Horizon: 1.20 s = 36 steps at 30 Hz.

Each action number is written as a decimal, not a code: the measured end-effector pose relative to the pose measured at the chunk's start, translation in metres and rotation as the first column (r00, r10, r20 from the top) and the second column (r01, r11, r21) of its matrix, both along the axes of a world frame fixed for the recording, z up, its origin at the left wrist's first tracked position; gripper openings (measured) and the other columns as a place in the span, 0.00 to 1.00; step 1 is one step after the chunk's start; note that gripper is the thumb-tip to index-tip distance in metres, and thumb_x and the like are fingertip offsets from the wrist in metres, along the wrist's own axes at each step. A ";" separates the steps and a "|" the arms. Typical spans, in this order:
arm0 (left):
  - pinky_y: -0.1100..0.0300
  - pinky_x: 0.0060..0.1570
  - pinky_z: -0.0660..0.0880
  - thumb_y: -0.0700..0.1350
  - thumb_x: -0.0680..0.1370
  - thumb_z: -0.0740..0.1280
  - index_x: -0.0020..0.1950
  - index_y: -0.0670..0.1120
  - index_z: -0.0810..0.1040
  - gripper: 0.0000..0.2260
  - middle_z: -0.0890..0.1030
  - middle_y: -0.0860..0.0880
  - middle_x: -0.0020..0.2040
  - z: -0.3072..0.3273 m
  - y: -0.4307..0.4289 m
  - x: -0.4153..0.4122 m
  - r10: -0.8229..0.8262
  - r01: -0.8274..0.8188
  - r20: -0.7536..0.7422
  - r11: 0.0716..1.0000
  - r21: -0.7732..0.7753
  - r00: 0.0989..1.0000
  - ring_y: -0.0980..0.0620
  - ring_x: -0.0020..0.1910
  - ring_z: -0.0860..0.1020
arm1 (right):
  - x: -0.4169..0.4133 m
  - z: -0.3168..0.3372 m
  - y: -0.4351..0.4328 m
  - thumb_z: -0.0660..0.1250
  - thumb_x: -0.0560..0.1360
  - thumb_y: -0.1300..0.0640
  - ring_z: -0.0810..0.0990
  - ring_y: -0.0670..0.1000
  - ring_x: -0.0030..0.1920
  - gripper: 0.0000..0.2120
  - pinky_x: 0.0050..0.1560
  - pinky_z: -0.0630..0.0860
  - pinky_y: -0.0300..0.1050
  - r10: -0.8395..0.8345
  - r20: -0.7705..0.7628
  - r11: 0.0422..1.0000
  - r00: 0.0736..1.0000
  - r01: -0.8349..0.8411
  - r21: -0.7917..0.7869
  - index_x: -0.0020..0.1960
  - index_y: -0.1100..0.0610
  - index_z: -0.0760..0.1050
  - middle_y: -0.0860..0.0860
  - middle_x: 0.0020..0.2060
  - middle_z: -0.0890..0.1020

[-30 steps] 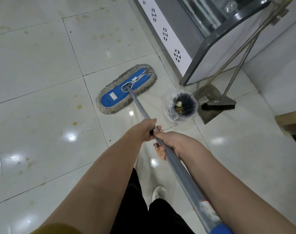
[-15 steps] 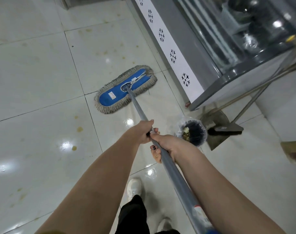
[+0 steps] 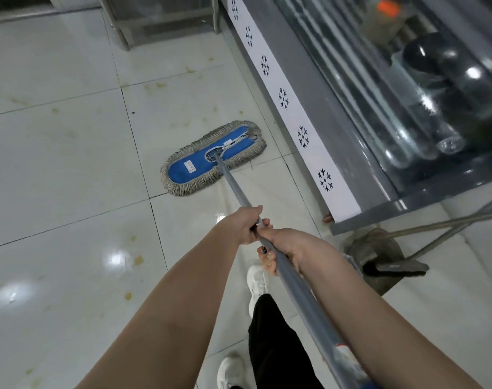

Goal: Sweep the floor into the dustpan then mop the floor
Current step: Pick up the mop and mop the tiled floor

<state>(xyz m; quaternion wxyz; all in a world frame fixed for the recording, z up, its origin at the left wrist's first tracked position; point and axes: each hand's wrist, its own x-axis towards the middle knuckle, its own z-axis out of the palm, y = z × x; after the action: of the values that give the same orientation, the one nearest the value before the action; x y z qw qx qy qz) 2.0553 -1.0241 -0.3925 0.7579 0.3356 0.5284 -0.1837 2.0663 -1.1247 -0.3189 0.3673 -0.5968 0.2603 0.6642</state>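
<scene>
A flat mop head (image 3: 214, 158), blue on top with a grey fringe, lies on the white tiled floor (image 3: 70, 164) ahead of me. Its grey handle (image 3: 236, 189) runs back to my hands. My left hand (image 3: 246, 224) is shut on the handle, with my right hand (image 3: 281, 249) gripping just behind it. The grey dustpan (image 3: 375, 249) and a dark broom head (image 3: 396, 268) stand at the right, their long handles leaning up to the right.
A grey display freezer (image 3: 351, 130) with a white snowflake strip runs along the right. Yellowish stains dot the tiles, such as a stain (image 3: 138, 259) to my left. A metal stand's legs (image 3: 124, 37) are at the top. My white shoes (image 3: 257, 282) are below.
The mop head has slid forward along the freezer and I have stepped after it. The small lined bin beside the dustpan has gone out of sight behind my right arm.
</scene>
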 end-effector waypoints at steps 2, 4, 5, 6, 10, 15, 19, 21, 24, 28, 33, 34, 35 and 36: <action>0.59 0.29 0.76 0.46 0.82 0.60 0.55 0.42 0.64 0.09 0.71 0.46 0.33 -0.001 0.019 0.030 0.010 -0.010 0.011 1.000 -0.001 1.000 0.52 0.30 0.72 | 0.031 -0.003 0.020 0.62 0.77 0.41 0.67 0.45 0.12 0.22 0.15 0.64 0.30 0.022 0.002 1.000 1.000 -0.022 0.006 0.36 0.58 0.67 0.51 0.16 0.69; 0.62 0.25 0.76 0.46 0.82 0.59 0.55 0.42 0.64 0.09 0.71 0.46 0.34 -0.002 0.042 0.063 0.016 -0.017 0.011 0.999 0.029 1.000 0.53 0.30 0.72 | 0.065 -0.007 0.042 0.62 0.77 0.41 0.66 0.45 0.12 0.22 0.15 0.64 0.29 0.010 0.027 1.000 1.000 -0.010 0.011 0.37 0.58 0.67 0.51 0.16 0.70; 0.64 0.23 0.76 0.47 0.82 0.59 0.55 0.42 0.64 0.09 0.71 0.46 0.33 -0.003 0.054 0.080 0.015 -0.015 0.000 0.999 0.043 1.000 0.53 0.29 0.72 | 0.083 -0.008 0.055 0.63 0.77 0.42 0.66 0.45 0.12 0.21 0.15 0.64 0.29 0.009 0.034 1.000 0.999 -0.009 0.013 0.37 0.58 0.67 0.51 0.17 0.71; 0.65 0.22 0.75 0.47 0.82 0.59 0.54 0.42 0.64 0.09 0.71 0.47 0.33 -0.003 0.067 0.098 0.017 -0.017 -0.011 0.998 0.053 1.000 0.53 0.29 0.72 | 0.101 -0.009 0.068 0.63 0.77 0.42 0.66 0.45 0.12 0.21 0.16 0.64 0.29 0.016 0.034 1.000 0.999 -0.016 0.015 0.37 0.59 0.67 0.52 0.17 0.71; 0.65 0.21 0.73 0.47 0.82 0.59 0.54 0.42 0.63 0.09 0.70 0.46 0.33 -0.006 0.114 0.153 0.065 -0.064 -0.009 0.996 0.059 0.998 0.52 0.28 0.71 | 0.159 -0.010 0.117 0.63 0.77 0.43 0.66 0.45 0.12 0.20 0.16 0.65 0.29 0.047 0.041 0.999 0.998 -0.047 0.006 0.37 0.58 0.67 0.52 0.19 0.71; 0.66 0.20 0.73 0.46 0.82 0.59 0.56 0.44 0.63 0.08 0.70 0.46 0.35 -0.011 0.172 0.203 0.103 -0.104 0.021 0.993 0.048 0.994 0.51 0.28 0.71 | 0.211 -0.007 0.176 0.63 0.77 0.43 0.66 0.45 0.12 0.20 0.17 0.65 0.30 0.102 0.041 0.995 0.994 -0.102 -0.006 0.37 0.58 0.67 0.52 0.17 0.70; 0.65 0.21 0.73 0.46 0.82 0.59 0.57 0.44 0.63 0.09 0.71 0.45 0.35 -0.018 0.226 0.238 0.108 -0.109 0.027 0.993 0.044 0.994 0.51 0.27 0.72 | 0.246 -0.008 0.231 0.62 0.78 0.43 0.66 0.46 0.12 0.20 0.16 0.65 0.30 0.160 0.073 0.987 0.984 -0.159 -0.017 0.37 0.59 0.66 0.52 0.16 0.70; 0.65 0.21 0.73 0.46 0.82 0.59 0.58 0.43 0.64 0.09 0.71 0.45 0.35 -0.023 0.257 0.255 0.107 -0.109 0.034 0.993 0.052 0.994 0.50 0.28 0.72 | 0.262 -0.009 0.262 0.61 0.78 0.43 0.66 0.46 0.12 0.21 0.16 0.65 0.30 0.186 0.083 0.983 0.979 -0.185 -0.018 0.37 0.59 0.66 0.52 0.16 0.69; 0.65 0.21 0.73 0.46 0.82 0.58 0.60 0.44 0.63 0.09 0.71 0.45 0.36 -0.028 0.306 0.277 0.087 -0.088 0.030 0.995 0.041 0.996 0.50 0.28 0.71 | 0.281 -0.011 0.311 0.60 0.79 0.43 0.66 0.47 0.12 0.22 0.16 0.65 0.31 0.193 0.102 0.981 0.976 -0.192 -0.018 0.36 0.59 0.66 0.51 0.15 0.68; 0.65 0.21 0.72 0.46 0.82 0.58 0.61 0.45 0.63 0.10 0.69 0.45 0.36 -0.028 0.383 0.302 0.093 -0.094 0.027 0.994 0.050 0.995 0.51 0.28 0.70 | 0.302 -0.013 0.390 0.60 0.79 0.43 0.66 0.46 0.11 0.20 0.16 0.65 0.30 0.175 0.100 0.984 0.979 -0.173 -0.033 0.38 0.59 0.65 0.51 0.14 0.69; 0.66 0.21 0.72 0.47 0.82 0.59 0.59 0.46 0.64 0.09 0.70 0.46 0.34 -0.027 0.447 0.326 0.077 -0.078 0.013 0.996 0.033 0.997 0.51 0.26 0.70 | 0.325 -0.015 0.455 0.62 0.78 0.46 0.66 0.46 0.12 0.17 0.18 0.68 0.31 0.127 0.122 0.992 0.984 -0.126 -0.023 0.41 0.58 0.65 0.53 0.23 0.72; 0.65 0.22 0.72 0.47 0.82 0.59 0.59 0.45 0.64 0.09 0.70 0.46 0.34 -0.028 0.454 0.331 0.069 -0.069 0.010 0.997 0.033 0.998 0.51 0.25 0.70 | 0.330 -0.016 0.461 0.62 0.79 0.47 0.66 0.46 0.12 0.16 0.17 0.68 0.32 0.131 0.131 0.991 0.983 -0.129 -0.025 0.41 0.58 0.65 0.53 0.23 0.72; 0.65 0.22 0.72 0.47 0.82 0.59 0.58 0.45 0.64 0.08 0.70 0.46 0.34 -0.029 0.458 0.336 0.059 -0.059 0.005 0.998 0.030 0.998 0.51 0.24 0.71 | 0.334 -0.017 0.465 0.62 0.79 0.47 0.66 0.46 0.12 0.16 0.17 0.67 0.32 0.138 0.136 0.990 0.981 -0.135 -0.029 0.41 0.58 0.65 0.53 0.24 0.71; 0.65 0.22 0.71 0.47 0.82 0.58 0.57 0.45 0.64 0.08 0.70 0.46 0.34 -0.031 0.460 0.339 0.050 -0.050 0.001 0.998 0.031 0.999 0.50 0.24 0.71 | 0.337 -0.019 0.466 0.62 0.79 0.46 0.66 0.46 0.12 0.17 0.17 0.67 0.32 0.148 0.145 0.989 0.978 -0.144 -0.034 0.41 0.58 0.64 0.53 0.24 0.71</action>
<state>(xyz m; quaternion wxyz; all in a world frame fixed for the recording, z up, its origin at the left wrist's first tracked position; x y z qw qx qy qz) 2.3945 -0.5642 -0.4232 0.7571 0.3339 0.5393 -0.1562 2.4029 -0.6591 -0.3376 0.3288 -0.6658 0.1959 0.6405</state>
